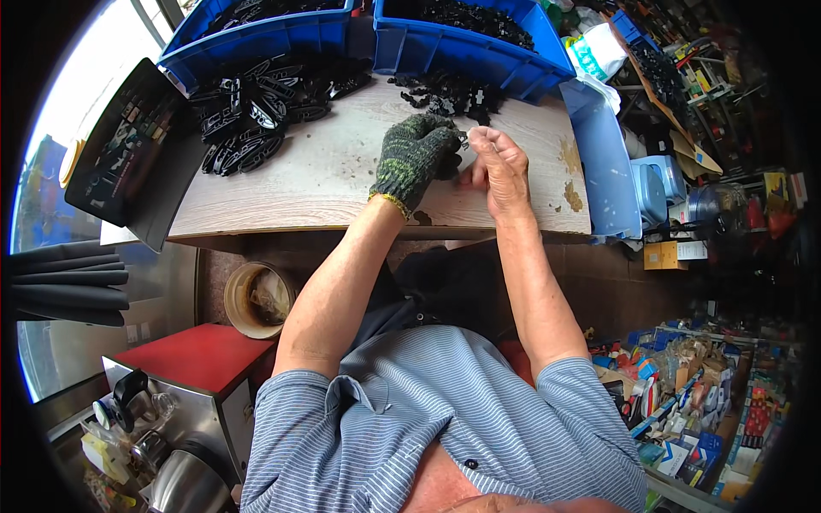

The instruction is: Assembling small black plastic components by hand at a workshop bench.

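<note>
2 hands: 1 gloved left hand [415, 154], 1 bare right hand [498, 167]. 2 blue bins: left bin [256, 38], right bin [462, 47]. 2 heaps of black parts on the table [325, 184]: the big-part heap [256, 115] and the small-part heap [449, 96], too many to count. 1 bucket [256, 299]. 1 red box [201, 355].

both forearms come up from around 6 o'clock and angle in toward each other, meeting near the middle of the view. left hand [416, 154] wears a dark knit glove with a yellowish cuff, fingers curled over toward 3 o'clock, knuckles up. right hand [496, 167] is bare, back of the hand facing up, thumb and fingertips pinched together pointing to about 11 o'clock. the two hands sit just beside each other, fingertips nearly touching. elbows are bent, upper arms in short striped sleeves.
</note>
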Demonstrator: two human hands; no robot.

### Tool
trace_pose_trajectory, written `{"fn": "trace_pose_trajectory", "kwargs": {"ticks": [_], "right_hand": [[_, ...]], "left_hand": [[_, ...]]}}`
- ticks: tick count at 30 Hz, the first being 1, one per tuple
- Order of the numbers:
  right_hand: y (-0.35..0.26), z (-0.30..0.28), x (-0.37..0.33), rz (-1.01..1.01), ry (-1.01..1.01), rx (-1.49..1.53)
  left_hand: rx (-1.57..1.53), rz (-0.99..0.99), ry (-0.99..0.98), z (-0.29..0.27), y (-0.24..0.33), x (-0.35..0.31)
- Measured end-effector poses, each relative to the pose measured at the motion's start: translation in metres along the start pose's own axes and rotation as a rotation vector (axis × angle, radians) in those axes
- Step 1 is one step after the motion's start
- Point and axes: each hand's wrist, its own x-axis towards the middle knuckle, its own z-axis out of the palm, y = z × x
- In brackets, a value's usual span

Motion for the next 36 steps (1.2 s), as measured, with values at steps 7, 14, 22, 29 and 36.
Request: {"fn": "trace_pose_trajectory", "kwargs": {"ticks": [7, 14, 22, 29, 36], "right_hand": [[0.007, -0.003, 0.002, 0.036, -0.032, -0.061], [0.012, -0.004, 0.003, -0.003, 0.016, -0.021], [0.006, -0.006, -0.002, 0.075, 0.053, 0.028], [0.007, -0.012, -0.001, 0.059, 0.015, 0.038], [0.009, -0.016, -0.001, 0.051, -0.016, 0.073]], "left_hand": [[0.035, 0.062, -0.054, -0.001, -0.005, 0.0], [0.359, 0.247, -0.007, -0.002, -0.026, 0.004], [1.344, 0.773, 0.518, -0.047, 0.031, 0.02], [1.79, 0.578, 0.431, -0.083, 0.046, 0.051], [1.7, 0.67, 0.173, -0.067, 0.03, 0.023]]}}
